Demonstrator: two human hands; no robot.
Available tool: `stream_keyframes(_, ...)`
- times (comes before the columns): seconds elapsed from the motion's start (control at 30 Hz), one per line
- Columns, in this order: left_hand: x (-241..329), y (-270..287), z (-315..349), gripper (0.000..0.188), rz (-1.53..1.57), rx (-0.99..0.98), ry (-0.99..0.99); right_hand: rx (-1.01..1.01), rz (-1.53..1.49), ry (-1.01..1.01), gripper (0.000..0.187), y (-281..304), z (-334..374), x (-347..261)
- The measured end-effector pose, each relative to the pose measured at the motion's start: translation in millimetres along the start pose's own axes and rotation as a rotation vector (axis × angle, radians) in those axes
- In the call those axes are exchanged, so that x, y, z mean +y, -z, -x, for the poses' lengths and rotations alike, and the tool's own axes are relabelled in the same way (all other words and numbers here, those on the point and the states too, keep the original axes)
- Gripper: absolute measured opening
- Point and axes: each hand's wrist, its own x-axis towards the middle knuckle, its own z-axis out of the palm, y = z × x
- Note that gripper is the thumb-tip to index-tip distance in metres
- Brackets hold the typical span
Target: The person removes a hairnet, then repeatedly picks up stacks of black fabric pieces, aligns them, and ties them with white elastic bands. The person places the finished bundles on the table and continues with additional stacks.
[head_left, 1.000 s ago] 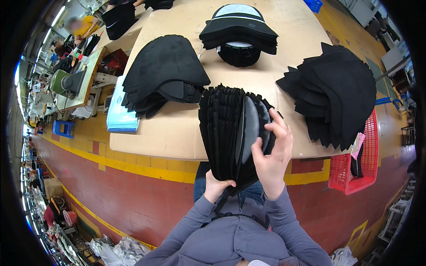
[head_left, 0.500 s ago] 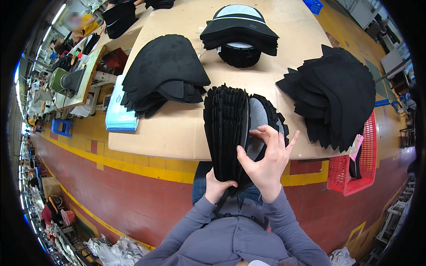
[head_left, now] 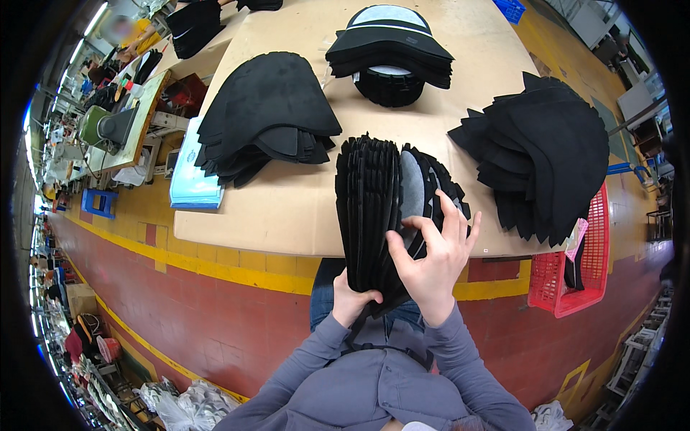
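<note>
A thick stack of black fabric pieces [head_left: 370, 208] stands on edge at the table's front, its layers fanned apart toward the right. Some of the parted pieces show a grey face [head_left: 412, 183]. My left hand [head_left: 352, 298] is closed around the narrow lower end of this stack, thumb on the near side. On the right side of the stack is my right hand [head_left: 435, 262], its thumb and fingers spread in a curve. Its fingertips touch the edges of the parted pieces; whether one is pinched between them is hard to see.
Piles of black curved pieces lie left [head_left: 269, 108] and right [head_left: 546, 158] on the table [head_left: 287, 230]; another pile [head_left: 392, 47] with a white stripe sits behind. A light-blue packet [head_left: 195, 176] lies at the left edge. A red basket [head_left: 593, 266] stands right, below table height.
The large grey face beside my right hand has narrowed, and more layers now show apart on the right. My right fingers have lifted and spread slightly; my left hand keeps its grip.
</note>
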Motion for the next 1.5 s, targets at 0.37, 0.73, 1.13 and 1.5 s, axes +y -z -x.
stream_keyframes(0.37,-5,-5,-2,0.094,0.307,0.008,-0.054,0.009,0.090,0.031,0.010,-8,0,8)
stream_keyframes(0.73,-8,-1,-1,0.095,0.180,-0.003,-0.065,-0.045,0.010,0.004,0.026,2,-4,-6)
stream_keyframes(1.13,-19,4,-4,0.101,0.072,-0.033,-0.127,-0.055,0.007,-0.044,0.023,3,-4,-11)
stream_keyframes(1.5,-8,2,-6,0.114,-0.044,-0.063,-0.156,0.052,-0.013,-0.057,0.010,-6,1,-1)
